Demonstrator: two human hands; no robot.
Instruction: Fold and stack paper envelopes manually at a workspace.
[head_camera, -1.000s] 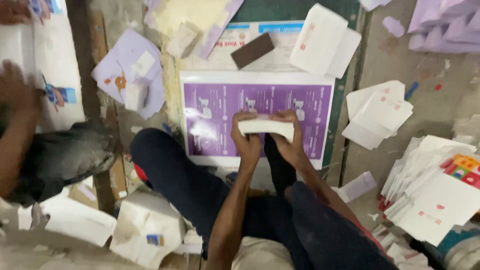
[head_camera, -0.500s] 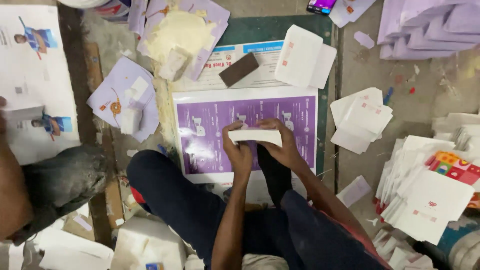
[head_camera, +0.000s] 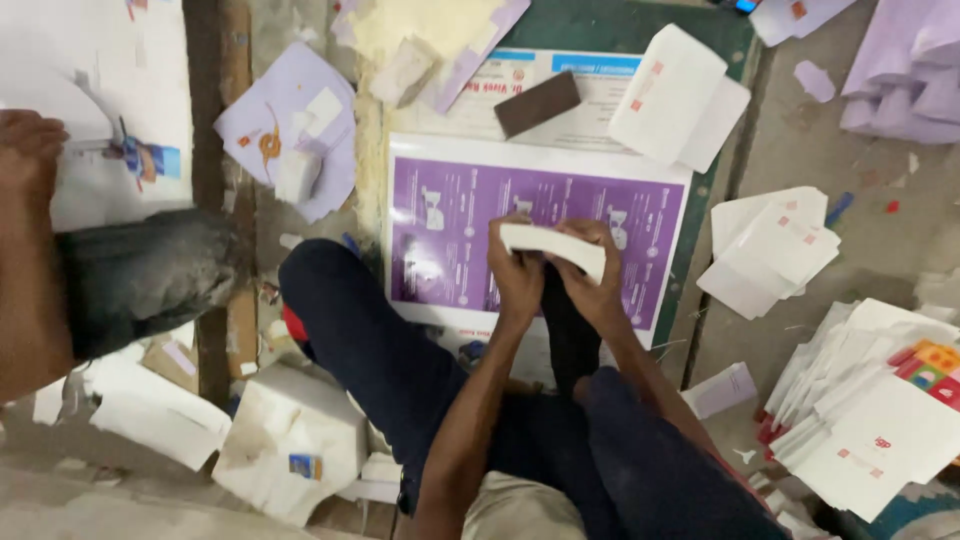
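Both my hands grip a thin stack of white folded paper (head_camera: 553, 246), held edge-on over a purple printed sheet (head_camera: 445, 235) on the floor. My left hand (head_camera: 517, 277) holds its left end and my right hand (head_camera: 590, 283) holds the right end from below. My legs in dark trousers (head_camera: 370, 340) stretch out beneath my arms. A dark brown block (head_camera: 537, 103) lies on a white printed sheet just beyond the purple one.
White envelopes lie in piles at the top (head_camera: 678, 95), to the right (head_camera: 770, 250) and at the lower right (head_camera: 880, 420). Another person's arm (head_camera: 30, 250) and grey-clad leg (head_camera: 140, 280) are at the left. Pale purple paper (head_camera: 290, 140) and white blocks lie beyond my knee.
My hands have stayed on the paper stack, turning it slightly so the right end dips. The view has shifted a little, and the other person's hand at the left has moved into view.
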